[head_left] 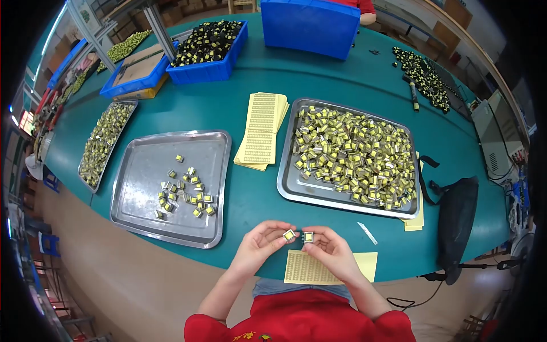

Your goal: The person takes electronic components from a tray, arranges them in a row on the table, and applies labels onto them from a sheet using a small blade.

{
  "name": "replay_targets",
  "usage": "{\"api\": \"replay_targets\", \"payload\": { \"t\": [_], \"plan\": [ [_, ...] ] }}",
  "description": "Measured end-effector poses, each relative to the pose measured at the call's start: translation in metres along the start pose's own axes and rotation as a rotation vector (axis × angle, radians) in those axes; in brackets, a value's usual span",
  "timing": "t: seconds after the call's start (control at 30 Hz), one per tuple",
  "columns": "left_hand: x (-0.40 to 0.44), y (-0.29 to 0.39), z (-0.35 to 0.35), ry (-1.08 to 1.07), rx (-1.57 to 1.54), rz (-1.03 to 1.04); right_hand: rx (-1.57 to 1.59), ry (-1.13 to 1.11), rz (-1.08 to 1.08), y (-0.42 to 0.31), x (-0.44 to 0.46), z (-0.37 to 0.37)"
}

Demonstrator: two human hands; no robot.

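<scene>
My left hand (261, 245) pinches a small transformer (289, 235) with a yellow-taped middle, held tilted between thumb and fingers. Another such transformer (308, 237) is gripped in my right hand (331, 251), a short gap from the first. Both hands are over the table's near edge. A yellow label sheet (310, 269) with rows of small print lies just beneath them, partly covered by the right hand and wrist. To the left, a metal tray (137, 196) carries a loose group of transformers. The metal tray (289, 188) to the right is heaped with many more.
Stacked label sheets (262, 128) lie between the trays. A white-bladed cutter (367, 232) is near the right tray, and a black bag (460, 219) hangs at the right edge. Blue bins (208, 73) and an upright blue crate (310, 28) stand farther back, where another person's red sleeve shows.
</scene>
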State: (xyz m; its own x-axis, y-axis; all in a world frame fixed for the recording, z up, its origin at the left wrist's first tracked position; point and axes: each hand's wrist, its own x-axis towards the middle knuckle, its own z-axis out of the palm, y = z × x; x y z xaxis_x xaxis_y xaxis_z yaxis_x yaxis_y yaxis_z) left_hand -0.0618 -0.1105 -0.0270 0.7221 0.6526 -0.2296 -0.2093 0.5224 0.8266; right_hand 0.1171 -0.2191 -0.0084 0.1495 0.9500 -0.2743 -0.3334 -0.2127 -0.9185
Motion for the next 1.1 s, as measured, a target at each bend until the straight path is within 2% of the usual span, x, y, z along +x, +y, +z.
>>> {"api": "replay_targets", "payload": {
  "t": [0.07, 0.17, 0.2, 0.27, 0.37, 0.4, 0.7, 1.1],
  "plan": [
    [-0.004, 0.002, 0.002, 0.016, 0.048, 0.039, -0.028, -0.005, 0.002, 0.002, 0.000, 0.000],
    [-0.007, -0.003, 0.004, 0.029, 0.106, 0.108, -0.346, 0.017, -0.002, -0.004, -0.001, 0.000],
    [-0.009, -0.005, 0.004, 0.031, 0.124, 0.133, -0.479, 0.020, -0.073, -0.005, -0.001, 0.001],
    [-0.011, -0.004, 0.004, 0.055, 0.394, 0.205, -0.743, 0.026, -0.217, -0.006, -0.001, 0.004],
    [-0.013, 0.002, 0.006, 0.061, 0.736, 0.292, -0.940, 0.068, -0.396, 0.006, 0.001, 0.005],
    [-0.013, 0.003, 0.006, 0.058, 0.839, 0.318, -0.944, 0.062, -0.384, 0.007, 0.001, 0.006],
    [-0.012, -0.001, 0.006, 0.006, 1.008, 0.466, -1.033, 0.023, -0.356, 0.006, 0.002, 0.010],
    [-0.013, 0.003, 0.009, -0.034, 1.098, 0.445, -1.054, 0.000, -0.376, 0.009, 0.004, 0.009]
  ]
}}
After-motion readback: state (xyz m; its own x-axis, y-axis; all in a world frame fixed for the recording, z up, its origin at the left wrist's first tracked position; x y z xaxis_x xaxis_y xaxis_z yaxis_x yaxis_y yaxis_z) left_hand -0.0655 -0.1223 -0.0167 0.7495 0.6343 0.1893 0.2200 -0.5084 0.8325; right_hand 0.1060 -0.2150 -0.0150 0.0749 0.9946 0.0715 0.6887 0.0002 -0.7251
